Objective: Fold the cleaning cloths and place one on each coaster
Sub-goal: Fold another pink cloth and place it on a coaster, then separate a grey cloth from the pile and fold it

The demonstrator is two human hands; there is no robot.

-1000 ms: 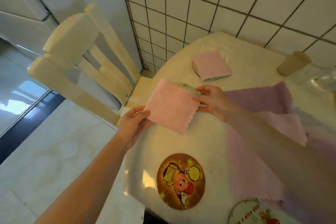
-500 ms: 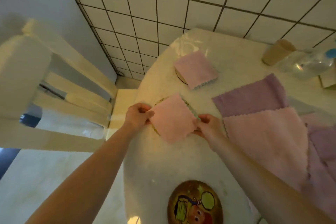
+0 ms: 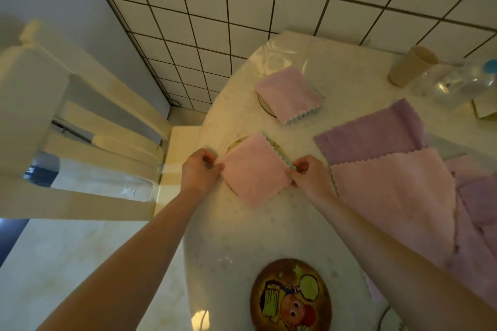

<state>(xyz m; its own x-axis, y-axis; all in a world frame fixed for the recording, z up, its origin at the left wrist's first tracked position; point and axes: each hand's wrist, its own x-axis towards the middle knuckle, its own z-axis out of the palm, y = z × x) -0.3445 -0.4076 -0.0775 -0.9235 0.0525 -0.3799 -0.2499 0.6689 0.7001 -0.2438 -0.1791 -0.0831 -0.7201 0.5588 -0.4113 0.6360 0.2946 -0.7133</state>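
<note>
Both hands on one folded pink cloth [image 3: 254, 169] at mid tabletop [image 3: 242, 236]. Left hand [image 3: 200, 173] closed, thumb + fingers pinching cloth's left corner. Right hand [image 3: 309, 176] closed too, pinching right corner at the scalloped, green-tinged edge. Cloth laid flat as a diamond over a round coaster [image 3: 233, 145]; only bits of coaster rim peeking out at upper left + lower left, rest hidden under cloth.

Further back, 2nd folded pink cloth [image 3: 289, 94] sitting on another coaster [image 3: 265, 106], w/ a dark rim arc showing at its left side. Well apart from the held cloth.

Near edge: brown cartoon coaster [image 3: 290, 295], bare, nothing on it, betw. the two forearms. Sliver of a 4th, white coaster [image 3: 387, 320] at bottom right, mostly hidden behind right arm.

Right of the hands: unfolded cloths in a loose heap. Purple one [image 3: 371, 131] spread flat at back, pink one [image 3: 390, 196] overlapping its near edge, just beside right hand. More purple/pink fabric [image 3: 476, 201] bunched at far right, count unclear.

Back right corner: beige cup [image 3: 410, 66] lying tilted, clear plastic bottle w/ blue cap [image 3: 457, 80] on its side next to it.

Cream chair [image 3: 80, 121] left of tabletop, tiled wall [image 3: 269, 8] behind.
</note>
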